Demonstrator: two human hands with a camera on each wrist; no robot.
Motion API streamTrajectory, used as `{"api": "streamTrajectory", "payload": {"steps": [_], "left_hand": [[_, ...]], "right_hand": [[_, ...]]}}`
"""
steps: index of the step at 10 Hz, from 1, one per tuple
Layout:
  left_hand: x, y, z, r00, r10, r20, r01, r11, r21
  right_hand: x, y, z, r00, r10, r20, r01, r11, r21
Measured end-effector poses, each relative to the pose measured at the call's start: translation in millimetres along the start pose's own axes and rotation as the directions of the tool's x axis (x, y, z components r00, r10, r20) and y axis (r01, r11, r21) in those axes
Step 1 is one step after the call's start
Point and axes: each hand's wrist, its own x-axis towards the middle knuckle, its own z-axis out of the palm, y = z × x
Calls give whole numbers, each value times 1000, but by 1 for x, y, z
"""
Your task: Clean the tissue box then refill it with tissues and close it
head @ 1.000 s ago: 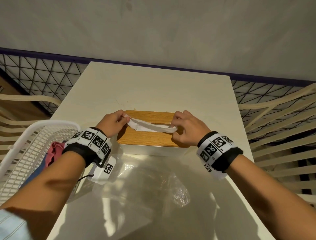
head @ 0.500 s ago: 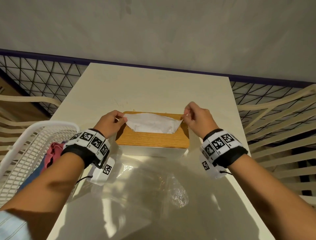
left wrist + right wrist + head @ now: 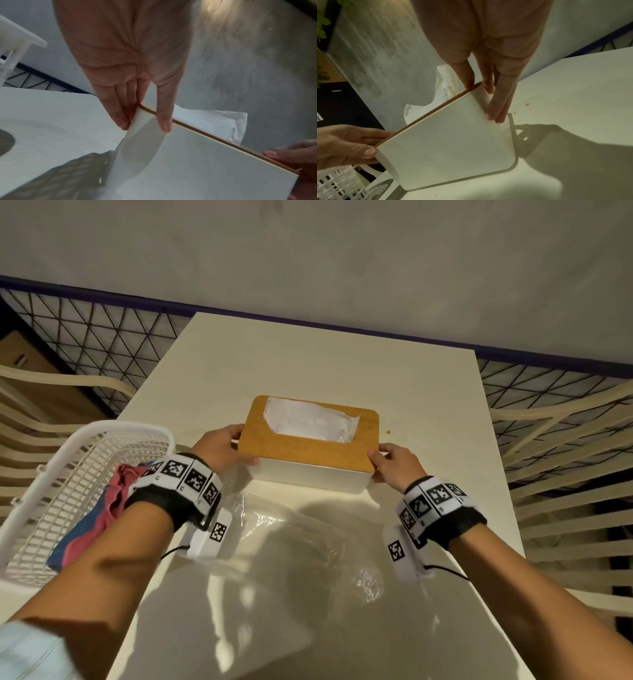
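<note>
The white rectangular tissue box with rounded corners [image 3: 310, 479] stands near the middle of the cream table top [image 3: 308, 364], and its flat wooden lid [image 3: 301, 448] is already seated on it. A crinkled white tissue [image 3: 310, 421] stands up through the lid's opening, so the refill and the closing look done; whether the box was cleaned cannot be judged from these views.

The left hand [image 3: 219, 446] clasps the box's left end, thumb on the front wall by the lid's edge and fingers [image 3: 120, 115] laid along the end wall. The right hand [image 3: 394, 462] clasps the right end likewise, thumb at the lid's edge and fingers [image 3: 498, 108] down the end wall. In the right wrist view the base seems tipped or just off the table, with shadow under its edge, though I cannot tell for certain.

Just in front of the box lies a clear crumpled plastic wrapper [image 3: 301, 542], most likely the emptied tissue pack. A white lattice plastic basket [image 3: 51, 491] at the left holds a pink and blue cloth [image 3: 102, 515].

What seems left is setting the box square and letting go
</note>
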Motion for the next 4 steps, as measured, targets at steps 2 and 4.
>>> {"api": "streamTrajectory", "payload": {"steps": [2, 4], "left_hand": [[6, -1, -6, 995, -22, -96, 22, 1000, 1], [-10, -4, -13, 995, 40, -93, -43, 999, -31]], "right_hand": [[4, -13, 7, 1000, 19, -11, -18, 997, 72], [-25, -21, 2, 973, -64, -221, 64, 998, -6]]}}
